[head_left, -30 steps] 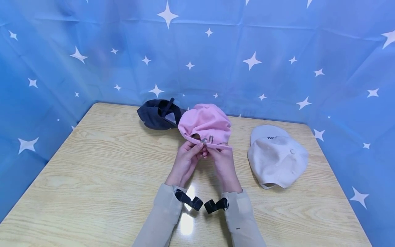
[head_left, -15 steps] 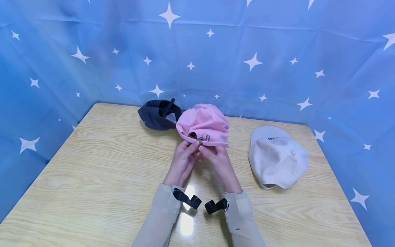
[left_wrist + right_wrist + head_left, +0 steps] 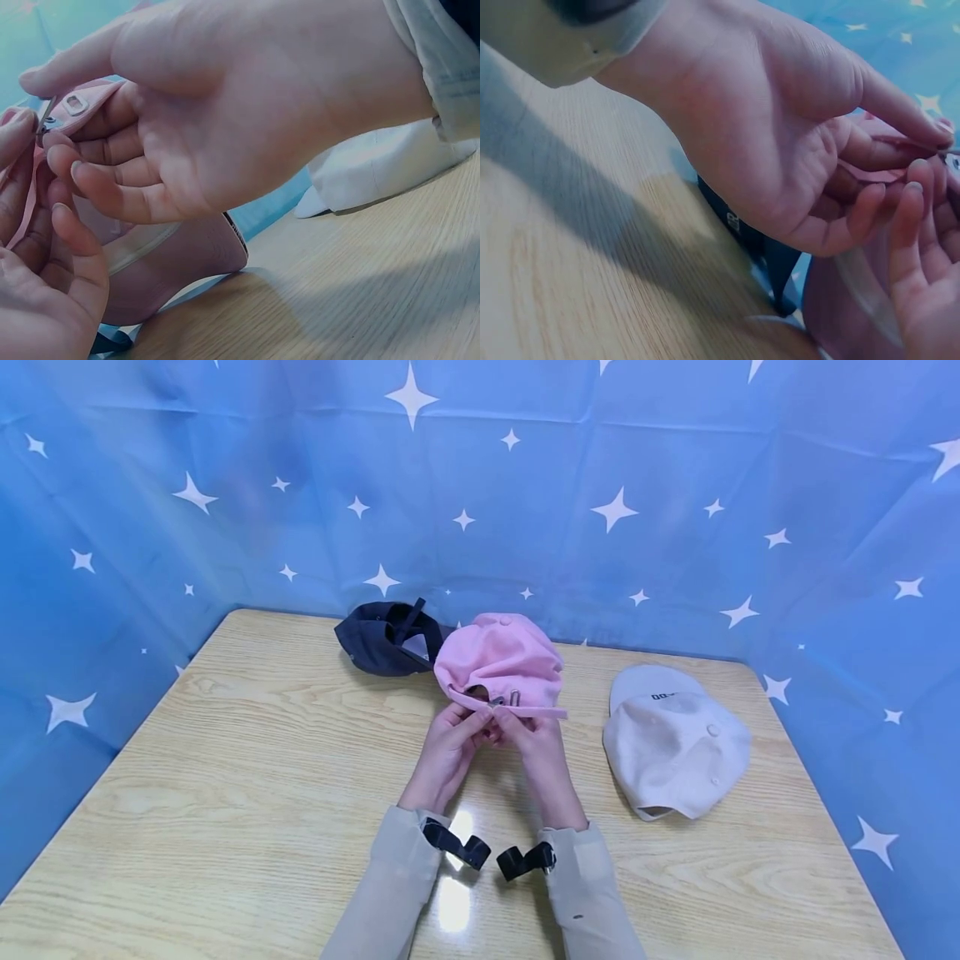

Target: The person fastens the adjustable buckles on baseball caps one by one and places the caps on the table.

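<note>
In the head view, both hands hold a pink baseball cap [image 3: 501,652] up at the middle of the table, its back toward me. My left hand [image 3: 448,752] pinches the back strap beside a metal clasp [image 3: 495,702], thumb on top. From the other side, my right hand [image 3: 542,756] pinches the strap close to the same clasp, the thumb tips almost meeting. The strap's loose end [image 3: 553,712] sticks out to the right, below a small metal eyelet [image 3: 514,697]. The left wrist view shows the clasp [image 3: 46,120] between the fingertips; the lower fingers are curled beneath it.
A dark navy cap [image 3: 382,639] lies on its side at the back, left of the pink one. An off-white cap [image 3: 675,743] rests on the right of the wooden table [image 3: 225,793]. Behind hangs a blue star-patterned cloth [image 3: 540,468].
The pink cap shifted slightly left, then back right. The strap's loose end, tucked in half a second ago, now sticks out right again. The right thumb has moved onto the strap near the clasp.
</note>
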`<act>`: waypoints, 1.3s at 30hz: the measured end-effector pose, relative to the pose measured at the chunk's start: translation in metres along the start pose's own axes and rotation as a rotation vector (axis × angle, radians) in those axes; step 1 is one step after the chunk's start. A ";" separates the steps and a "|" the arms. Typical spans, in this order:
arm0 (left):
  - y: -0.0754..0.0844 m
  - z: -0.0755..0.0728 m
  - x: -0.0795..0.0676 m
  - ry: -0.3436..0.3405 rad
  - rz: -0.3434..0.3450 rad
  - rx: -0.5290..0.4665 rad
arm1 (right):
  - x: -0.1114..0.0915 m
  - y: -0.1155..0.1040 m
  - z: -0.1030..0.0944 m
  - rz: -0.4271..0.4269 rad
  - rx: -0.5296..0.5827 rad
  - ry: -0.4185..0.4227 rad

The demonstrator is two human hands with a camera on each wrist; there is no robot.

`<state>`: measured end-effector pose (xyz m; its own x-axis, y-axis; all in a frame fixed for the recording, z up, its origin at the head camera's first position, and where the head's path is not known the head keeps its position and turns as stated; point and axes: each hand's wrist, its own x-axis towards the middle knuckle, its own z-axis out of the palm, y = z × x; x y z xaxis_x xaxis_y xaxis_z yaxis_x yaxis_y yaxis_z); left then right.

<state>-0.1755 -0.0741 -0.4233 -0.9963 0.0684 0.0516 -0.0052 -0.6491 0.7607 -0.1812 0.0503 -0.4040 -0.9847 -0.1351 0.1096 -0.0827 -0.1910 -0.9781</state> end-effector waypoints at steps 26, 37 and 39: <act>-0.002 0.001 0.000 0.044 -0.017 0.044 | -0.001 -0.005 0.001 -0.071 0.006 0.041; -0.006 -0.001 0.001 0.036 -0.021 0.028 | -0.001 -0.009 0.002 -0.038 0.001 0.100; -0.007 -0.003 0.001 0.014 -0.012 0.004 | -0.001 -0.007 0.001 -0.037 0.054 0.103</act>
<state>-0.1765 -0.0717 -0.4299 -0.9973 0.0657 0.0332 -0.0171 -0.6451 0.7639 -0.1796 0.0506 -0.3969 -0.9919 -0.0267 0.1239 -0.1136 -0.2460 -0.9626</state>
